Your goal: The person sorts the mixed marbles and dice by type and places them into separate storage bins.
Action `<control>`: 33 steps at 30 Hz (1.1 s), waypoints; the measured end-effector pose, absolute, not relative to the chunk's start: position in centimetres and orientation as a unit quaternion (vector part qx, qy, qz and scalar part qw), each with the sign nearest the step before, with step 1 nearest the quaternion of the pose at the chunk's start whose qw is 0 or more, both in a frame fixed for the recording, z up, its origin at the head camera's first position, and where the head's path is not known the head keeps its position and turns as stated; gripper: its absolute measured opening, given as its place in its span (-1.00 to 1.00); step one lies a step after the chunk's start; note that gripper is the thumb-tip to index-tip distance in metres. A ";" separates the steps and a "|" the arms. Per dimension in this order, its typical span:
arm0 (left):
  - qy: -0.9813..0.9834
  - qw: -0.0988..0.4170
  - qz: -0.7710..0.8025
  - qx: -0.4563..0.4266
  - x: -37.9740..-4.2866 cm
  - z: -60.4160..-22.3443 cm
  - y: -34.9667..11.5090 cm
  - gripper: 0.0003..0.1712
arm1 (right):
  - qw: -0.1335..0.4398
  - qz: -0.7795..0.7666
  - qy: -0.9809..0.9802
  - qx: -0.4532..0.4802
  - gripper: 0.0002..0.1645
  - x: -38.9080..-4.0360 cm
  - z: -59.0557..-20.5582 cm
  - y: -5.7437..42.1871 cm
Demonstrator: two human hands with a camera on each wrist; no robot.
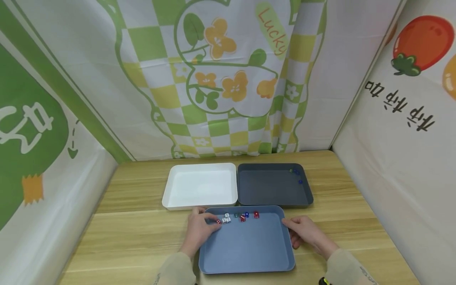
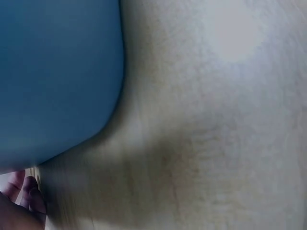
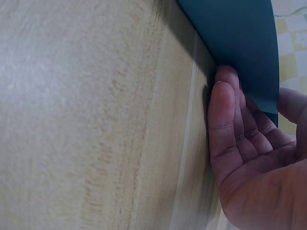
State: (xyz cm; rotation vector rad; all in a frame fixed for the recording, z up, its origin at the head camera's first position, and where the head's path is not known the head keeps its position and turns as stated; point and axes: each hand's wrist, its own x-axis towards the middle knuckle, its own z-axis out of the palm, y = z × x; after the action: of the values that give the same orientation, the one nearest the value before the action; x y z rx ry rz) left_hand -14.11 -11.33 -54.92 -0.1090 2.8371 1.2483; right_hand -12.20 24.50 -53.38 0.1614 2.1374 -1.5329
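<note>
A blue tray (image 1: 249, 253) lies on the table in front of me. Inside it, along the far edge, are white dice (image 1: 227, 219), green dice (image 1: 236, 215), a blue die (image 1: 247, 214) and red dice (image 1: 256, 214). My left hand (image 1: 198, 229) reaches over the tray's far left corner, thumb and forefinger pinching a red die (image 1: 219, 221) at their tips. On the other side, my right hand (image 1: 306, 231) holds the tray's right wall, thumb at the rim and fingers (image 3: 223, 108) against the outside. The left wrist view shows only part of the left hand's fingers.
Behind the blue tray stand a white tray (image 1: 201, 184) and, to its right, a dark grey tray (image 1: 272, 186). Several blue and green dice (image 1: 297, 172) lie in the grey tray's far right part. Printed cloth (image 1: 228, 130) hangs at the wooden table's (image 1: 132, 221) back and sides.
</note>
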 end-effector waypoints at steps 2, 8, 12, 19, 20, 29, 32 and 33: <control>0.916 0.019 0.399 -0.034 -14.1 -54.9 -11.3 -0.81 | 0.250 -0.562 0.786 0.058 -0.44 -12.2 -53.4 24.5; 0.909 0.011 0.416 -0.039 -13.9 -54.7 -11.4 -0.84 | 0.253 -0.563 0.785 0.052 -0.43 -12.2 -53.5 24.5; 0.904 0.004 0.427 -0.030 -13.8 -54.1 -11.9 -0.83 | 0.254 -0.565 0.784 0.053 -0.43 -12.2 -53.5 24.6; 0.893 -0.021 0.450 -0.009 -14.1 -52.4 -12.9 -0.83 | 0.251 -0.566 0.783 0.055 -0.43 -12.2 -53.5 24.5; 0.892 -0.027 0.452 -0.005 -14.2 -52.0 -13.0 -0.83 | 0.251 -0.566 0.783 0.056 -0.43 -12.2 -53.4 24.5; 0.871 -0.037 0.489 -0.016 -15.9 -49.7 -14.1 -0.88 | 0.253 -0.564 0.784 0.060 -0.43 -12.2 -53.4 24.6; 0.873 -0.035 0.485 -0.022 -16.5 -49.2 -14.8 -0.88 | 0.255 -0.564 0.783 0.060 -0.42 -12.2 -53.4 24.6; 0.874 -0.035 0.484 -0.023 -16.8 -49.1 -15.0 -0.87 | 0.255 -0.564 0.783 0.059 -0.42 -12.2 -53.4 24.6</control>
State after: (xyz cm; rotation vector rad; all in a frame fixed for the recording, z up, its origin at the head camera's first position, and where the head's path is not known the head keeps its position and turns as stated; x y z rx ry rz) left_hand -16.81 -15.03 -49.14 -0.0735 2.8097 1.5555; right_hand -12.21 24.59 -53.37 0.1611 2.1272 -1.5313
